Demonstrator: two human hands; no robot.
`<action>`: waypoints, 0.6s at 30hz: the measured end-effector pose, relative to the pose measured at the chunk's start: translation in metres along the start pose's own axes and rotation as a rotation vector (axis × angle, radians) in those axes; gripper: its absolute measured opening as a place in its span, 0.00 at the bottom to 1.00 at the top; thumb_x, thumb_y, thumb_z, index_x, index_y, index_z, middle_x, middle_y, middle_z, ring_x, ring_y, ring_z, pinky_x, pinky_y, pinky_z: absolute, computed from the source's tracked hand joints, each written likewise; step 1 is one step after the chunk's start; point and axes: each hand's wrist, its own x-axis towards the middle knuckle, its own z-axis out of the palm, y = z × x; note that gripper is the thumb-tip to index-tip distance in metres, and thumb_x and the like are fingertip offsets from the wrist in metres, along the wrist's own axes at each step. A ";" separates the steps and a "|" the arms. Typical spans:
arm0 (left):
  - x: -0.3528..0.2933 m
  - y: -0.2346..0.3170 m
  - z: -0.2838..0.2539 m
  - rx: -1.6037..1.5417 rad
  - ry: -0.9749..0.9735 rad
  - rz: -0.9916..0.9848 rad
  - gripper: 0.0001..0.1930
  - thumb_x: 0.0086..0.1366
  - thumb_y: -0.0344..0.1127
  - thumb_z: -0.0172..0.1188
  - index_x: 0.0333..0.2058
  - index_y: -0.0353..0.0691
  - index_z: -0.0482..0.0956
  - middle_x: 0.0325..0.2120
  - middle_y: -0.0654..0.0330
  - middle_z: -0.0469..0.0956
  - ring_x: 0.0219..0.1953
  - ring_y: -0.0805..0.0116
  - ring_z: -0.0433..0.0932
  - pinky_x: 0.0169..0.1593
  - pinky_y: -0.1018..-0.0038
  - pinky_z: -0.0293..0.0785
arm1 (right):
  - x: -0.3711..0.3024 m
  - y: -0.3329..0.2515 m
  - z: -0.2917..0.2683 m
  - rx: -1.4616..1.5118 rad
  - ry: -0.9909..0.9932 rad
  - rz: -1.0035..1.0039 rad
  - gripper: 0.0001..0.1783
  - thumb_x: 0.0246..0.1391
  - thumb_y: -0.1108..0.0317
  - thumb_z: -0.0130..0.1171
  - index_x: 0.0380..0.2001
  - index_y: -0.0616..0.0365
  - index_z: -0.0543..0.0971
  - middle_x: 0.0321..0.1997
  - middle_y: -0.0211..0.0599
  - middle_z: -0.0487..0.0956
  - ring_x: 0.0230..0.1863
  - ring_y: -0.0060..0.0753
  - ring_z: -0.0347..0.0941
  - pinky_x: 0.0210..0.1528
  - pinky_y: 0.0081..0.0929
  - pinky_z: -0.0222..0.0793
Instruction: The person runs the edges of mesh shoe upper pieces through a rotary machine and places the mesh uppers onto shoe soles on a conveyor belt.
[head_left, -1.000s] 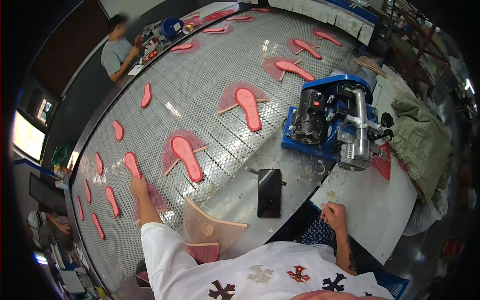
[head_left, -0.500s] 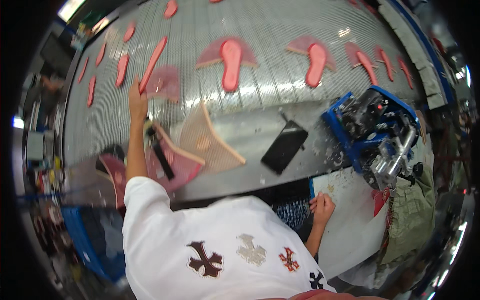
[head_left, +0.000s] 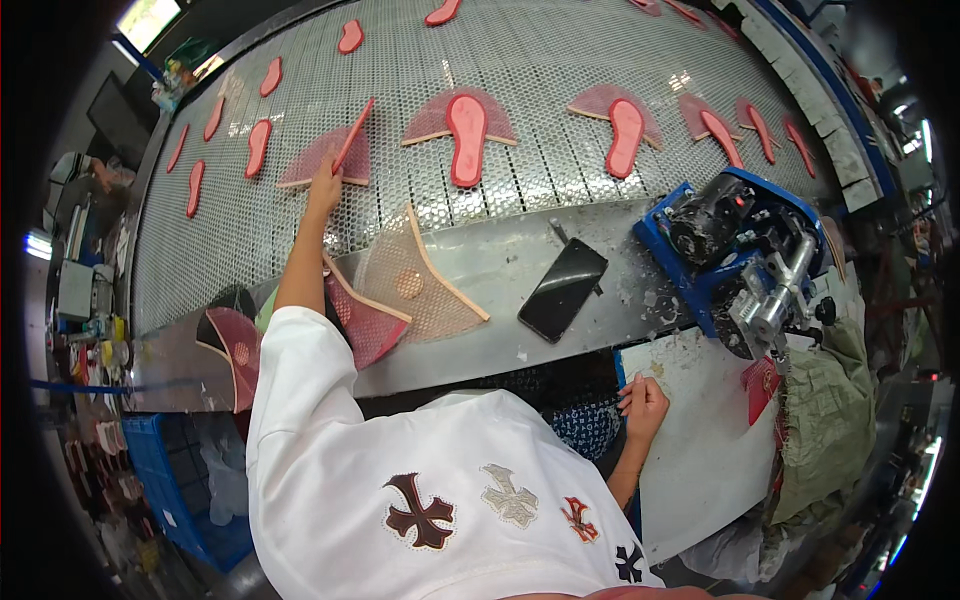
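My left hand (head_left: 324, 188) is closed on the near end of a pink shoe insole (head_left: 354, 132), tilted up on its edge. Beneath it, a pink mesh shoe upper (head_left: 300, 170) with a cream edge lies on the metal mesh belt (head_left: 385, 200). To the right, another insole (head_left: 467, 140) rests over a fan-shaped pink upper (head_left: 425, 122), and a similar insole (head_left: 625, 140) overlaps its own upper farther along. Low at the right, my right hand (head_left: 645, 402) lies by the edge of a white board (head_left: 690, 440), its fingers loosely bent and holding nothing.
On the metal ledge lie a beige mesh upper (head_left: 400, 265), a pink one (head_left: 368, 318) and a black phone (head_left: 565, 290). A blue-framed machine (head_left: 730, 250) stands at the right. A blue crate (head_left: 165, 470) sits lower left, green cloth (head_left: 830, 420) lower right.
My left hand has moved to the right with the insole, from beside the pink upper to over it. My right hand has barely moved.
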 end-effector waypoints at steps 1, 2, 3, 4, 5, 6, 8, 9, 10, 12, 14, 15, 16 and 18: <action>0.010 0.019 0.002 -0.039 -0.028 -0.145 0.28 0.64 0.26 0.48 0.64 0.39 0.59 0.57 0.45 0.68 0.58 0.48 0.68 0.60 0.61 0.61 | -0.002 0.000 0.000 -0.018 0.005 0.013 0.19 0.62 0.66 0.51 0.17 0.62 0.72 0.17 0.33 0.76 0.13 0.15 0.66 0.14 0.16 0.58; 0.018 0.037 0.001 -0.075 -0.056 -0.292 0.28 0.64 0.26 0.48 0.63 0.37 0.59 0.56 0.45 0.69 0.58 0.48 0.68 0.60 0.61 0.61 | -0.002 0.000 0.000 -0.019 0.015 0.014 0.19 0.62 0.66 0.51 0.17 0.62 0.72 0.17 0.33 0.76 0.13 0.15 0.66 0.14 0.16 0.58; 0.023 0.059 -0.007 -0.075 -0.058 -0.286 0.28 0.64 0.26 0.48 0.63 0.37 0.59 0.56 0.45 0.69 0.58 0.48 0.68 0.60 0.61 0.61 | -0.002 0.000 0.000 -0.010 0.016 0.002 0.19 0.63 0.66 0.51 0.17 0.62 0.72 0.17 0.32 0.76 0.13 0.15 0.66 0.14 0.16 0.58; 0.024 0.081 -0.018 -0.007 -0.014 -0.254 0.29 0.62 0.25 0.47 0.64 0.37 0.58 0.56 0.45 0.69 0.58 0.47 0.68 0.59 0.60 0.62 | -0.002 0.000 -0.001 -0.001 0.016 -0.008 0.19 0.63 0.66 0.51 0.17 0.63 0.72 0.17 0.32 0.76 0.13 0.15 0.66 0.14 0.16 0.59; 0.020 0.095 -0.027 0.066 0.035 -0.225 0.30 0.61 0.25 0.47 0.64 0.37 0.58 0.55 0.45 0.70 0.58 0.47 0.68 0.58 0.60 0.63 | -0.001 0.001 -0.001 0.005 0.012 -0.008 0.19 0.63 0.66 0.51 0.17 0.63 0.72 0.17 0.32 0.76 0.13 0.15 0.66 0.14 0.16 0.59; 0.011 0.100 -0.034 0.076 0.041 -0.224 0.30 0.61 0.25 0.47 0.64 0.37 0.58 0.55 0.45 0.70 0.58 0.47 0.68 0.58 0.60 0.63 | 0.000 0.000 -0.002 0.015 -0.001 -0.014 0.19 0.63 0.66 0.51 0.18 0.63 0.72 0.17 0.32 0.76 0.13 0.15 0.66 0.14 0.16 0.59; -0.008 0.109 -0.041 0.365 0.295 -0.014 0.32 0.59 0.25 0.48 0.64 0.37 0.58 0.53 0.44 0.71 0.54 0.45 0.70 0.57 0.58 0.64 | 0.001 0.000 -0.002 0.030 -0.006 -0.008 0.19 0.63 0.65 0.51 0.18 0.63 0.73 0.17 0.32 0.76 0.13 0.15 0.66 0.14 0.16 0.59; -0.019 0.118 -0.045 0.371 0.290 -0.006 0.32 0.59 0.25 0.48 0.64 0.37 0.58 0.53 0.44 0.71 0.54 0.45 0.70 0.57 0.58 0.64 | 0.002 -0.001 -0.002 0.020 -0.006 -0.002 0.19 0.63 0.65 0.51 0.18 0.63 0.73 0.17 0.32 0.76 0.13 0.15 0.66 0.15 0.17 0.59; -0.032 0.128 -0.051 0.481 0.342 0.058 0.33 0.58 0.24 0.49 0.64 0.37 0.57 0.53 0.44 0.71 0.54 0.44 0.70 0.58 0.57 0.63 | 0.001 0.000 -0.003 0.010 -0.008 0.008 0.19 0.63 0.65 0.51 0.19 0.63 0.73 0.18 0.32 0.76 0.13 0.15 0.66 0.15 0.17 0.59; -0.049 0.131 -0.063 0.598 0.390 0.130 0.34 0.56 0.23 0.50 0.64 0.37 0.57 0.53 0.44 0.70 0.53 0.44 0.70 0.58 0.56 0.63 | 0.000 0.001 -0.005 0.003 -0.026 0.007 0.18 0.63 0.65 0.51 0.20 0.63 0.74 0.18 0.32 0.76 0.13 0.16 0.67 0.15 0.17 0.59; -0.065 0.110 -0.069 0.309 0.115 0.006 0.38 0.54 0.27 0.56 0.65 0.37 0.56 0.55 0.42 0.68 0.56 0.42 0.66 0.60 0.56 0.61 | 0.000 -0.005 -0.006 -0.013 -0.056 -0.037 0.18 0.63 0.65 0.51 0.20 0.63 0.74 0.18 0.32 0.76 0.14 0.17 0.67 0.15 0.18 0.60; -0.071 0.101 -0.065 0.308 0.106 0.021 0.38 0.54 0.27 0.56 0.65 0.37 0.56 0.55 0.42 0.68 0.56 0.42 0.66 0.60 0.56 0.61 | -0.002 -0.004 -0.008 -0.011 -0.073 -0.031 0.17 0.63 0.65 0.51 0.21 0.63 0.74 0.18 0.32 0.76 0.14 0.17 0.68 0.16 0.18 0.61; -0.078 0.091 -0.058 0.296 -0.007 -0.093 0.40 0.52 0.30 0.59 0.65 0.38 0.55 0.56 0.40 0.66 0.58 0.41 0.64 0.61 0.56 0.61 | -0.003 -0.001 -0.010 -0.005 -0.056 -0.022 0.17 0.63 0.65 0.51 0.21 0.63 0.74 0.18 0.32 0.76 0.14 0.17 0.68 0.16 0.18 0.61; -0.084 0.081 -0.051 0.364 -0.070 -0.091 0.45 0.48 0.35 0.64 0.65 0.37 0.54 0.57 0.36 0.64 0.59 0.38 0.63 0.61 0.56 0.61 | -0.005 0.009 -0.013 0.088 -0.066 -0.048 0.16 0.62 0.66 0.52 0.23 0.64 0.76 0.18 0.33 0.77 0.15 0.18 0.69 0.18 0.17 0.64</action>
